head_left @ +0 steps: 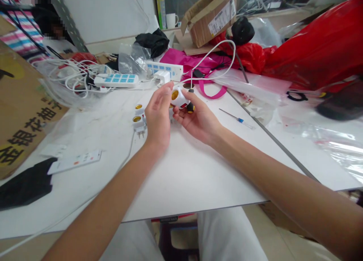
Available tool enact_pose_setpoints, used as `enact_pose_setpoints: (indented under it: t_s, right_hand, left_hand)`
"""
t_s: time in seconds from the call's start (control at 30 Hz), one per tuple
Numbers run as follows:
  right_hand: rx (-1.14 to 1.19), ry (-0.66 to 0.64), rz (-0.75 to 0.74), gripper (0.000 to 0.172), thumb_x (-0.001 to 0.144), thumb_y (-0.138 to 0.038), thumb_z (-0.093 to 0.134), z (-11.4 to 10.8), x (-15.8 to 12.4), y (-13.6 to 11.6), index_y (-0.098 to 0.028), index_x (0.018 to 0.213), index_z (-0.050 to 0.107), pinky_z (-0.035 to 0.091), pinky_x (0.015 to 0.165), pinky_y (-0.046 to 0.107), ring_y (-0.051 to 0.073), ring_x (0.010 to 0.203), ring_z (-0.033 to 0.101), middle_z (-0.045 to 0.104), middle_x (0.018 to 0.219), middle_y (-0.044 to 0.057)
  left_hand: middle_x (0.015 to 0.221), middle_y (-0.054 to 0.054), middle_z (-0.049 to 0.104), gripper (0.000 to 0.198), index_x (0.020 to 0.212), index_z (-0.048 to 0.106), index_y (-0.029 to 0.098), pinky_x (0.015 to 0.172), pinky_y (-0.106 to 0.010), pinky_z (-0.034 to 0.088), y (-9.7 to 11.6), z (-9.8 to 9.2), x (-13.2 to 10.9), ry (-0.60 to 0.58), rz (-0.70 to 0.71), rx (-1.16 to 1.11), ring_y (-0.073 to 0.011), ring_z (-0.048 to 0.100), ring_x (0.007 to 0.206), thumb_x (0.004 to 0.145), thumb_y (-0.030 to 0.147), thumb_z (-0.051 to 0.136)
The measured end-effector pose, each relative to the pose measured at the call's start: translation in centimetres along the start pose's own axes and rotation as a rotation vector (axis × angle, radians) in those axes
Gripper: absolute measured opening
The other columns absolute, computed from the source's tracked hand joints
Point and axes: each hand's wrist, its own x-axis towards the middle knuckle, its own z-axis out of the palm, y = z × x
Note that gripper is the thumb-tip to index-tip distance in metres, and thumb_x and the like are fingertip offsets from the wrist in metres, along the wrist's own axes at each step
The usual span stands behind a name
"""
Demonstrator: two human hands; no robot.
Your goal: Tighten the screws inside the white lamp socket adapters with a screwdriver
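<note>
Between both hands, above the white table (187, 178), is a white lamp socket (177, 98) with a brass-coloured threaded inside. My left hand (160, 113) is closed on its left side, with the back of the hand toward the camera. My right hand (200, 119) has its fingers curled at the socket's right side and also holds a screwdriver (191, 107) with a black and yellow handle, its shaft upright. Just left of my left hand, more white sockets (137, 120) stand on the table, one with plug pins showing.
Power strips (116, 80) and tangled white cables lie at the back left. A thin blue-ended screwdriver (240, 120) lies right of my hands. Cardboard (25, 113) stands at the left; a white strip (75, 161) lies nearby. Red plastic (317, 45) fills the back right.
</note>
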Motion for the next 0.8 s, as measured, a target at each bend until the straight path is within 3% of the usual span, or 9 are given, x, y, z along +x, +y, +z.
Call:
enact_pose_setpoints:
  t_s: [0.13, 0.2, 0.33, 0.53, 0.63, 0.8]
  right_hand:
    - [0.056, -0.013, 0.064, 0.04, 0.088, -0.06, 0.09, 0.4, -0.5, 0.0, -0.025, 0.102, 0.075, 0.065, 0.069, 0.03, 0.016, 0.072, 0.071, 0.078, 0.088, 0.0]
    - [0.04, -0.039, 0.082, 0.039, 0.086, -0.057, 0.092, 0.7, -0.9, -0.1, -0.024, 0.101, 0.077, 0.064, 0.067, 0.03, 0.016, 0.071, 0.069, 0.078, 0.088, 0.002]
    - [-0.023, -0.087, 0.054, 0.042, 0.077, -0.053, 0.1, 1.3, -1.7, 0.0, -0.021, 0.093, 0.078, 0.058, 0.061, 0.028, 0.016, 0.069, 0.064, 0.075, 0.083, 0.003]
    - [-0.265, -0.059, -0.119, 0.047, 0.078, -0.057, 0.1, 1.3, -2.1, 0.8, -0.02, 0.086, 0.072, 0.051, 0.059, 0.029, 0.015, 0.065, 0.063, 0.07, 0.073, 0.0]
    - [-0.381, -0.033, -0.21, 0.044, 0.08, -0.054, 0.1, 1.0, -2.1, 1.1, -0.021, 0.085, 0.07, 0.05, 0.059, 0.031, 0.016, 0.065, 0.062, 0.069, 0.072, -0.001]
    - [-0.566, 0.027, -0.335, 0.047, 0.079, -0.047, 0.099, 0.7, -2.2, 1.1, -0.025, 0.08, 0.057, 0.041, 0.06, 0.031, 0.015, 0.066, 0.052, 0.06, 0.073, -0.004]
  left_hand:
    - [0.171, -0.011, 0.061, 0.065, 0.152, 0.064, 0.026, 0.122, -0.048, 0.061, -0.8, -1.6, 0.7, -0.099, -0.152, -0.124, -0.0333, 0.058, 0.16, 0.118, 0.071, 0.032]
    - [0.174, -0.01, 0.059, 0.071, 0.157, 0.062, 0.026, 0.113, -0.047, 0.066, -0.9, -2.3, 0.8, -0.142, -0.201, -0.152, -0.0344, 0.062, 0.156, 0.117, 0.074, 0.028]
    - [0.166, -0.01, 0.066, 0.08, 0.163, 0.058, 0.027, 0.076, -0.044, 0.069, -0.8, -2.2, 0.4, -0.156, -0.334, -0.198, -0.0345, 0.081, 0.123, 0.113, 0.08, 0.026]
    - [0.14, -0.008, 0.082, 0.073, 0.154, 0.067, 0.03, 0.053, -0.034, 0.054, 0.5, -0.4, -0.5, -0.015, -0.532, -0.37, -0.0233, 0.082, 0.087, 0.11, 0.081, 0.039]
    - [0.129, -0.009, 0.084, 0.073, 0.152, 0.068, 0.029, 0.059, -0.034, 0.059, 0.9, -0.2, -0.5, -0.01, -0.509, -0.376, -0.0261, 0.084, 0.098, 0.111, 0.081, 0.039]
    - [0.157, -0.007, 0.072, 0.067, 0.154, 0.062, 0.029, 0.091, -0.043, 0.07, -0.8, -0.6, 0.1, -0.064, -0.331, -0.298, -0.0332, 0.074, 0.14, 0.119, 0.071, 0.023]
